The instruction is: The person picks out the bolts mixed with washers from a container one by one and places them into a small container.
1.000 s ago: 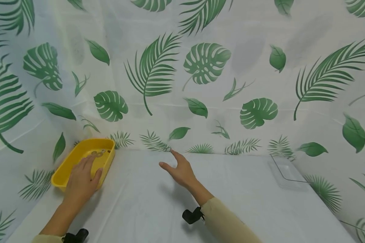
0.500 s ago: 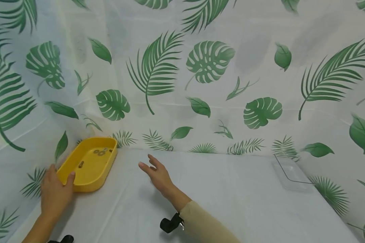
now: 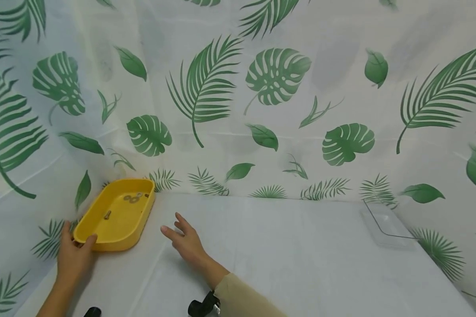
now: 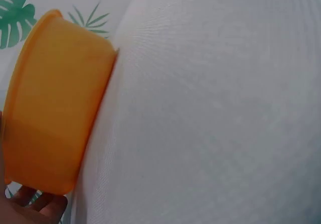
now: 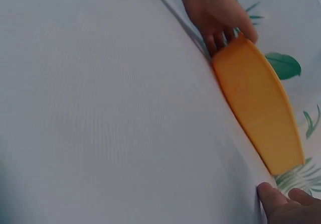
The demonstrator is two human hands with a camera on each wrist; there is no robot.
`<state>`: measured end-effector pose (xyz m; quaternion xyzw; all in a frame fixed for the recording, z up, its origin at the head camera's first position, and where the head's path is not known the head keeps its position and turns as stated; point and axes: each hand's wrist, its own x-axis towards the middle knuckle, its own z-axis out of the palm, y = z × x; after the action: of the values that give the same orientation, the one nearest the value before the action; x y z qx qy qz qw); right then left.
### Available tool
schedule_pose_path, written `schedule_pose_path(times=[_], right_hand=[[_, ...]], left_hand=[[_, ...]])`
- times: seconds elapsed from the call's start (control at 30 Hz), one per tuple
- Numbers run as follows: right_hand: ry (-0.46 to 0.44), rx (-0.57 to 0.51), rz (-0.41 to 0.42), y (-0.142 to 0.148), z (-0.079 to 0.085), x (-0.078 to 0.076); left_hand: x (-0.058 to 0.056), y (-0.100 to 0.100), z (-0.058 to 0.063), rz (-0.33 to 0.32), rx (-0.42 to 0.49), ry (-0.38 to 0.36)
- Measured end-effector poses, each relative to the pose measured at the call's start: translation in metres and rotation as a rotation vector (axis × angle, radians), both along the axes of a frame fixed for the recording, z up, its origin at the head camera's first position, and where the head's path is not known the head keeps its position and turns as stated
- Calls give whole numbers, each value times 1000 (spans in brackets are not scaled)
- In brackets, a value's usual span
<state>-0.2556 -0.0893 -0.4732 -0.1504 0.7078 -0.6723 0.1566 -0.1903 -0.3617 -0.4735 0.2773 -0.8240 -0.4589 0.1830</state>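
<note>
Yellow tray (image 3: 120,226), left hand (image 3: 73,260) gripping its near corner, right hand (image 3: 188,242) relaxed, apart, to the tray's right

Yellow round-cornered tray (image 3: 120,228), open side up, near corner in left hand's (image 3: 73,259) grip. Inside I make out metal bolt (image 3: 107,215) just beyond grip, flat washers (image 3: 133,200) farther off.

We have free worktop (image 3: 293,255) between our right fingers (image 3: 184,224) and the clear container (image 3: 384,226); leftward, the yellow tray (image 3: 120,244) blocks us, our left fingers (image 3: 66,233) occupying its near corner, the leaf-print sheet (image 3: 230,149) rising behind.
</note>
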Motion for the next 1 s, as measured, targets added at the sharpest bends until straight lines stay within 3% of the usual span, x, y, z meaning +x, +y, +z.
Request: schedule_pose_path(times=[0.27,0.47,0.67,1.0], right_hand=[[12,32,-55,-42,-9,16],[42,15,-75,-55,-13,31],[82,6,-71,-51,-15,30],[79,-14,-87,-50,-17,29]], left_hand=[[-1,6,-6,22,130,38],[1,13,-10,59,131,27],[0,19,-13,52,120,36],[3,32,-8,-76,103,4]])
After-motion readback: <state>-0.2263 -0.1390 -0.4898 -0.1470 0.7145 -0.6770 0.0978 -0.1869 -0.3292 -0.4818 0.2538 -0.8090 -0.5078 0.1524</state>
